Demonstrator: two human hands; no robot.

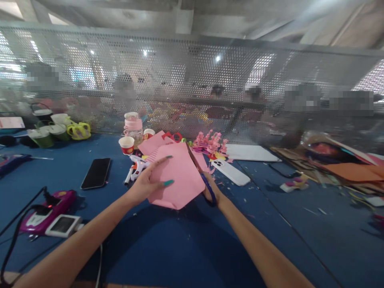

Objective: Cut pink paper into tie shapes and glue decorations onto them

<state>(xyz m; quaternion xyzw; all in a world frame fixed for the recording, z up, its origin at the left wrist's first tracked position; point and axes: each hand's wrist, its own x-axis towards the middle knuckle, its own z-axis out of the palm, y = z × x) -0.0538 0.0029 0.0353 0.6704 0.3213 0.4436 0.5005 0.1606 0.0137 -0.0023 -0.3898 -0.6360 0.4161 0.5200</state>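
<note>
A sheet of pink paper (180,172) is held up over the blue table, its lower edge curling. My left hand (150,178) grips it at the left side, fingers lying across its face. My right hand (212,190) is closed round the dark blue handles of a pair of scissors (210,191). The scissor blades run along the right edge of the paper, pointing away from me. Behind the sheet lie another piece of pink paper (151,143) and a cluster of pink paper cut-outs (211,142). A white glue gun (136,168) lies just left of the paper.
A black phone (96,173) and a magenta power strip (49,212) with cables lie at left. A white phone (231,172) is at right. Paper cups (126,145) and a pink-lidded bottle (133,127) stand before a perforated metal screen (180,80). Orange paper (348,171) lies far right.
</note>
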